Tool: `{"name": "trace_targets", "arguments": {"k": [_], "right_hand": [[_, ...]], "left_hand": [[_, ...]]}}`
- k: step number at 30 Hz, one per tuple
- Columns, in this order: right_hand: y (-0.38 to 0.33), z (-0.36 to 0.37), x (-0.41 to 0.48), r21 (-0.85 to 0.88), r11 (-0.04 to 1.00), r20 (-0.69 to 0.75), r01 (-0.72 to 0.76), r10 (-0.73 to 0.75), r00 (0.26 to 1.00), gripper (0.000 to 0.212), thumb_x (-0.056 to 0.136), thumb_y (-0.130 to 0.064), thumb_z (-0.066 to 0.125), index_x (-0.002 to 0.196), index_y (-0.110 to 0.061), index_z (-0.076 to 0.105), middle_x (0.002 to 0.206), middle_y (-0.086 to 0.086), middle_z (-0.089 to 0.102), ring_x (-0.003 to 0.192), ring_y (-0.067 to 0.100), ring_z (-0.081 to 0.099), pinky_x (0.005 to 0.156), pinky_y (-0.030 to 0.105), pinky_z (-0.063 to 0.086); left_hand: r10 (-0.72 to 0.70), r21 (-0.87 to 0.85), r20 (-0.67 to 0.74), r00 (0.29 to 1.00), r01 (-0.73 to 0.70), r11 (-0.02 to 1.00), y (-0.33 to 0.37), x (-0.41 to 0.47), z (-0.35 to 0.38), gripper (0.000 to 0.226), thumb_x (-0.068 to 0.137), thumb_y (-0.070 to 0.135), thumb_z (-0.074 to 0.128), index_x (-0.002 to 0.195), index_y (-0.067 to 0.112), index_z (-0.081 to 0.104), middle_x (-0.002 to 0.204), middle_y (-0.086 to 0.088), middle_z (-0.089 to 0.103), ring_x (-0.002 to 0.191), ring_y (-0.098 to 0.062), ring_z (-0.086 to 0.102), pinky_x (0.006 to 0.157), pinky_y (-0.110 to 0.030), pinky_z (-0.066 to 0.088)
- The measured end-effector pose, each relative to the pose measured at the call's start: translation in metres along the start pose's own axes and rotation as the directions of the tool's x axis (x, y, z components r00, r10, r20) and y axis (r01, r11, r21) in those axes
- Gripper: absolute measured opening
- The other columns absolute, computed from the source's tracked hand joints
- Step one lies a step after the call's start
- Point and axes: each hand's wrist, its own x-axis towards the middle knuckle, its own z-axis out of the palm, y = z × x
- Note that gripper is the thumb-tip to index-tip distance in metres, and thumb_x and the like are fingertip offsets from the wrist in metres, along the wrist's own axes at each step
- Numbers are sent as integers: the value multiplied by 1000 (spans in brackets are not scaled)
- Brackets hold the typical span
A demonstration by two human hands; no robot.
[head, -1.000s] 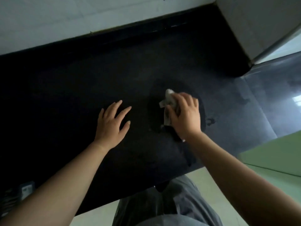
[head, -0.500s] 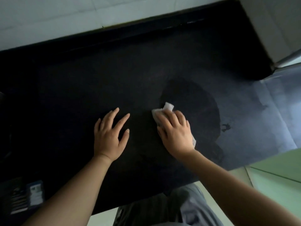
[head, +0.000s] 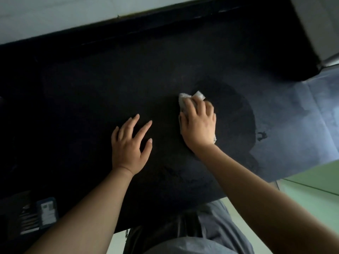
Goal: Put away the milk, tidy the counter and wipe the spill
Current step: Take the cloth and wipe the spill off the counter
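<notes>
My right hand (head: 199, 123) presses a crumpled white paper towel (head: 185, 99) flat on the dark counter (head: 91, 88). The towel sticks out beyond my fingertips and a scrap shows by my wrist. It lies at the left edge of a wet, darker smear (head: 236, 114) on the counter. A small dark droplet mark (head: 262, 135) sits to the right of the smear. Left of the towel, my left hand (head: 131, 145) rests palm down on the counter with fingers spread, holding nothing. No milk is in view.
A pale wall (head: 55, 13) runs along the counter's back edge. A grey appliance or cabinet corner (head: 319, 30) stands at the back right. A small dark pack with a label (head: 46, 211) lies at the front left. Green floor (head: 311, 184) shows at the right.
My right hand has slid the towel over the wet patch, first toward me and left, then away again. My left hand stays flat in place.
</notes>
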Motion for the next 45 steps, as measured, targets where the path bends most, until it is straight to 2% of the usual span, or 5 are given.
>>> {"name": "trace_targets", "arguments": {"k": [6, 14, 25, 33, 45], "right_hand": [[38, -11, -64, 2, 971, 32, 241, -241, 970, 40, 88, -31, 55, 127, -22, 49, 128, 9, 53, 112, 32, 44, 85, 43, 44], [23, -6, 26, 53, 991, -93, -126, 131, 987, 41, 90, -28, 47, 131, -23, 45, 135, 11, 44, 118, 35, 37, 93, 47, 37], [32, -9, -31, 73, 934, 65, 349, -354, 933, 39, 91, -31, 49, 128, -20, 49, 128, 9, 53, 115, 31, 42, 84, 46, 47], [-4, 3, 33, 39, 998, -14, 42, -42, 999, 42, 90, -29, 50, 130, -17, 45, 131, 12, 47, 116, 36, 40, 86, 48, 42], [15, -8, -96, -5, 977, 23, 213, -213, 977, 34, 88, -28, 51, 120, -16, 49, 120, 11, 57, 104, 30, 45, 83, 44, 49]], "left_hand": [[4, -5, -11, 1000, -4, 1000, 0, 0, 1, 49, 89, 43, 41, 137, 35, 43, 151, -3, 33, 137, -25, 31, 110, -50, 19], [0, 5, -11, 1000, 0, 1000, 0, 0, 1, 49, 89, 43, 43, 137, 34, 43, 151, -3, 32, 137, -25, 32, 110, -50, 20], [-33, 5, 16, 999, 33, 999, 3, 0, -2, 50, 88, 44, 41, 137, 38, 39, 152, 0, 29, 138, -22, 29, 111, -47, 16], [-23, 6, 3, 1000, 23, 1000, 3, 0, -1, 49, 89, 45, 40, 137, 38, 40, 151, 0, 31, 138, -21, 29, 111, -49, 18], [45, 51, 63, 997, -48, 998, 4, -5, -4, 50, 93, 40, 35, 142, 28, 35, 155, -5, 25, 141, -28, 25, 110, -57, 18]]}}
